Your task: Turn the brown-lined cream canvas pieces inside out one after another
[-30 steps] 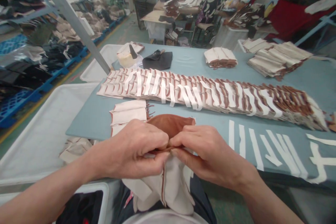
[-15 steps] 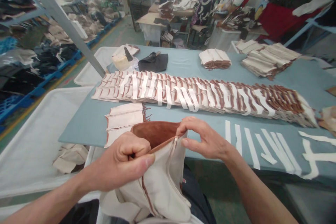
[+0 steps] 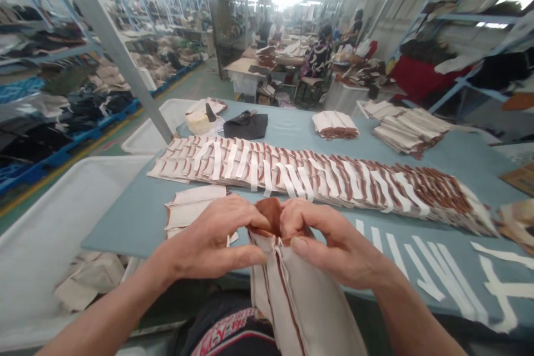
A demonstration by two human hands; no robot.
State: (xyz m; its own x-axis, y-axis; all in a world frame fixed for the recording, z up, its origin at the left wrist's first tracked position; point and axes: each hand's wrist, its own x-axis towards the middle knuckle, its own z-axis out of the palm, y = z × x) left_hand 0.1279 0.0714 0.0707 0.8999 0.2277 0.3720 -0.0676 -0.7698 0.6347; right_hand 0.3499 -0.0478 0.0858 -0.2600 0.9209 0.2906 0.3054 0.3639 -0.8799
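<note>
A cream leather boot upper (image 3: 321,289) with a brown lining hangs in front of me, its opening at the top. My left hand (image 3: 212,233) pinches the left part of the rim, thumb outside and fingers inside. On the right part of the rim, my right hand (image 3: 329,239) grips the same edge with curled fingers and the thumb on the outer face. A stitched seam runs down between the two hands. Behind my left hand lies a small stack of cream pieces (image 3: 194,200), partly hidden by that hand.
A long overlapping row of cream and brown pieces (image 3: 267,169) with white strips on it crosses the blue table (image 3: 120,222). Loose white strips (image 3: 438,272) lie at right. More stacks (image 3: 335,124) and a black cloth item (image 3: 246,125) sit behind. White bins (image 3: 45,233) stand left.
The boot upper has turned so its seam faces me between my hands. My left hand has shifted right and up along the rim, and the hands are closer together. The view has tilted up.
</note>
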